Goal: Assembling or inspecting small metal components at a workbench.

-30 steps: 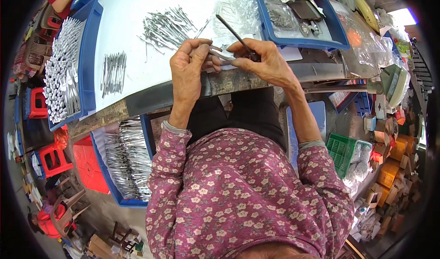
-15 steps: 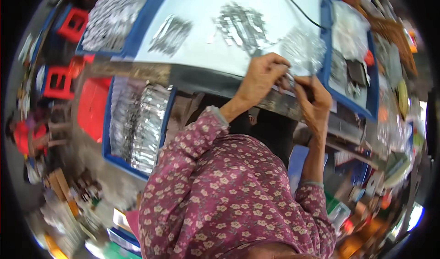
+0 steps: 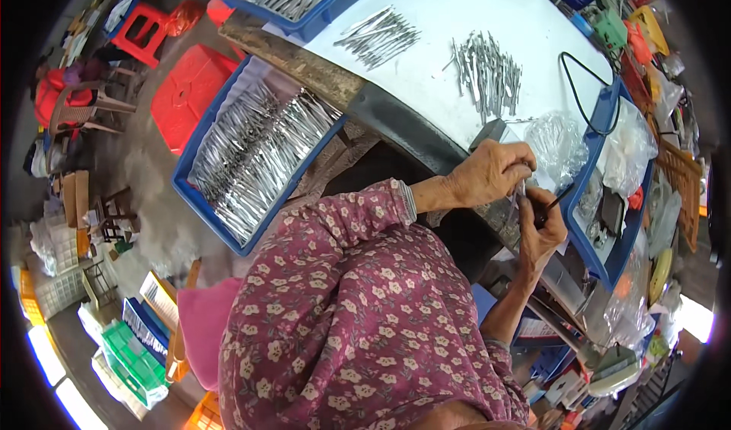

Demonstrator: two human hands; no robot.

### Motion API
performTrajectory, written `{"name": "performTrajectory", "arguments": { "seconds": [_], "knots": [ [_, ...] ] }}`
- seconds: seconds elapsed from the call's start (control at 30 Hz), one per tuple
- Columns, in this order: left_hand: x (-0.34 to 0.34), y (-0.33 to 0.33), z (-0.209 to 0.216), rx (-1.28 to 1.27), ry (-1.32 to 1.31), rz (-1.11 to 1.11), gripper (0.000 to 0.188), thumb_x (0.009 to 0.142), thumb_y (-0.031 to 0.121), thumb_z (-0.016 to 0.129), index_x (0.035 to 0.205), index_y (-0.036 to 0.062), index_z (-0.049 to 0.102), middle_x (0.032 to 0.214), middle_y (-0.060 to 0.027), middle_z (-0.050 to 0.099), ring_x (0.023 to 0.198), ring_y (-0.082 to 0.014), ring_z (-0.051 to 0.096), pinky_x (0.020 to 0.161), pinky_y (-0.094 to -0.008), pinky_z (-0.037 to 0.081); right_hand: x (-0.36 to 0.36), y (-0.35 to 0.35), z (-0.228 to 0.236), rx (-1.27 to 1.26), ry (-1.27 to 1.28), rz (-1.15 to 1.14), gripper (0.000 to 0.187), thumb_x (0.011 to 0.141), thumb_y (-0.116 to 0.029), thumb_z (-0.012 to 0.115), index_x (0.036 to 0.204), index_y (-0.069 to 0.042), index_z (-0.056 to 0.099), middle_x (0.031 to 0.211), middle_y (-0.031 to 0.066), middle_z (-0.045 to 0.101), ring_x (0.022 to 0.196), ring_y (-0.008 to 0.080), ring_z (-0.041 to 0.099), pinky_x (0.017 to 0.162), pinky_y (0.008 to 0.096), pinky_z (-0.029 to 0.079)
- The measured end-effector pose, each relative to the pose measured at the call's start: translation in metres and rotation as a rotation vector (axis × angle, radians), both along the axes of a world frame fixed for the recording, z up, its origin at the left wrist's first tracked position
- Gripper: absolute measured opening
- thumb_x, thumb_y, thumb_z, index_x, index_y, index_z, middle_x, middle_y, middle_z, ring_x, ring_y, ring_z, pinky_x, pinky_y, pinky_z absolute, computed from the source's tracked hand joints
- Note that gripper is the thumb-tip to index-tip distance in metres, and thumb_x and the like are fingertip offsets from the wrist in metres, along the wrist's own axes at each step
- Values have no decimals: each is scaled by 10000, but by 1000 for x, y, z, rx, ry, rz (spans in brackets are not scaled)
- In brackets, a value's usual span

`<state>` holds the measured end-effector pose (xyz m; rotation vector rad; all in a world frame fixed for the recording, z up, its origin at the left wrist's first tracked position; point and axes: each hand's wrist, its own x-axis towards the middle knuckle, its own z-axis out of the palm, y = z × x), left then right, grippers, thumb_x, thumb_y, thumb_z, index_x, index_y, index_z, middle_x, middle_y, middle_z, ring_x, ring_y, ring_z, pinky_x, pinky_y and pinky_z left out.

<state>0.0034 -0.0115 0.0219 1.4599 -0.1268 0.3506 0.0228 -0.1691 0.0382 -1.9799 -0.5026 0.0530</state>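
Just past the table's front edge, my left hand (image 3: 491, 175) is closed, thumb and fingers pinched together. Close beside it, my right hand (image 3: 542, 228) is closed too, and a thin dark rod-like tool (image 3: 562, 195) sticks out of it. A small pale, shiny piece shows between the fingertips of both hands; its kind is too small to tell. Beyond them on the white tabletop (image 3: 434, 87) lies a loose pile of thin silvery metal strips (image 3: 487, 72), with a neater pile of strips (image 3: 379, 37) to its left. A dark grey block (image 3: 489, 133) sits by my left hand.
Clear plastic bags (image 3: 558, 148) lie right of my hands, beside a blue tray (image 3: 601, 258) holding bags and small items. Blue trays of metal strips stand at left, one low (image 3: 285, 194) and one on the table (image 3: 304, 26). A black cable (image 3: 571, 87) loops at right.
The view has turned, so the table and trays appear shifted and tilted. Both my hands remain close together at the table edge, their fingers still closed.
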Motion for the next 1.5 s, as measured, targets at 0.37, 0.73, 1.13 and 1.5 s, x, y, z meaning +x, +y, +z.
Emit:
{"name": "performTrajectory", "arguments": {
  "seconds": [0.37, 0.73, 1.13, 1.5],
  "knots": [
    [1, -7, -3, 290, -157, 62, 101, 740, 27, 584, 807, -29, 532, 728, -171, 580, 684, -330, 600, 603, -363, 473, 10, -1, -10, -68, -186, 127, 76, 796, 1, 604, 866, -4, 575, 687, 37, 542, 614, 84, 458, 557, 224, 390],
    [-2, 8, 6, -208, 325, -169, 133, 880, 56, 502, 956, -24, 575, 752, -42, 588, 636, -82, 561, 549, -200, 451, 10, -22, 1, -193, 20, -36, 122, 774, -38, 637, 853, -4, 550, 645, 21, 469, 576, 67, 403, 519, 215, 337],
    [4, 7, 0, -324, 243, -122, 141, 865, 25, 519, 959, -71, 560, 773, -120, 631, 697, -143, 614, 666, -231, 501, 18, -26, 26, 381, 491, -32, 213, 831, -107, 523, 977, 2, 633, 773, 63, 645, 514, 51, 457, 461, 175, 353],
    [11, -2, -4, -321, 179, -175, 155, 869, 44, 541, 972, -71, 562, 786, -121, 630, 715, -153, 622, 676, -253, 518, 20, -33, 20, 125, -83, 26, 151, 770, -14, 611, 920, -26, 624, 791, 4, 525, 659, 75, 468, 574, 217, 367]
  ]
}}
